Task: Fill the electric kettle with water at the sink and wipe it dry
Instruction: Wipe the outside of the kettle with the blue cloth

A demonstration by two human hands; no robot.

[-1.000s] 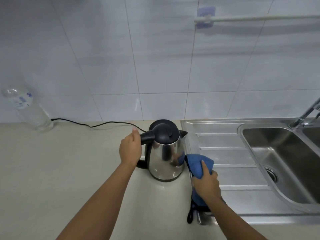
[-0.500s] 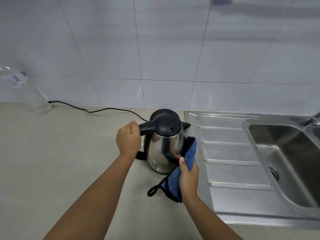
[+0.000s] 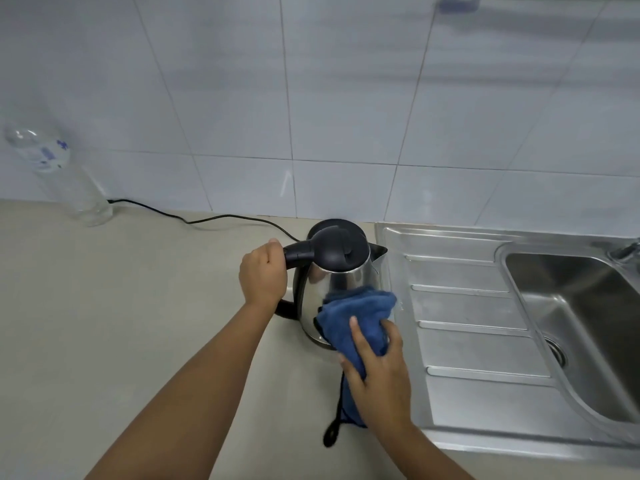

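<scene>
A steel electric kettle (image 3: 341, 277) with a black lid and handle stands upright on the beige counter, right beside the sink's draining board. My left hand (image 3: 262, 276) grips the black handle at its top. My right hand (image 3: 379, 370) holds a blue cloth (image 3: 358, 315) and presses it flat against the kettle's lower front side. A black loop of the cloth hangs down onto the counter below my wrist. The kettle's lid is closed.
The steel sink (image 3: 585, 327) with its ribbed draining board (image 3: 471, 317) lies to the right; the tap base (image 3: 625, 251) shows at the far right edge. A black power cord (image 3: 207, 220) runs along the wall. A clear plastic bottle (image 3: 59, 174) stands at the back left.
My right hand has moved the cloth from the kettle's right side around to its front and lower body. The left hand stays on the handle. The camera shifted slightly.
</scene>
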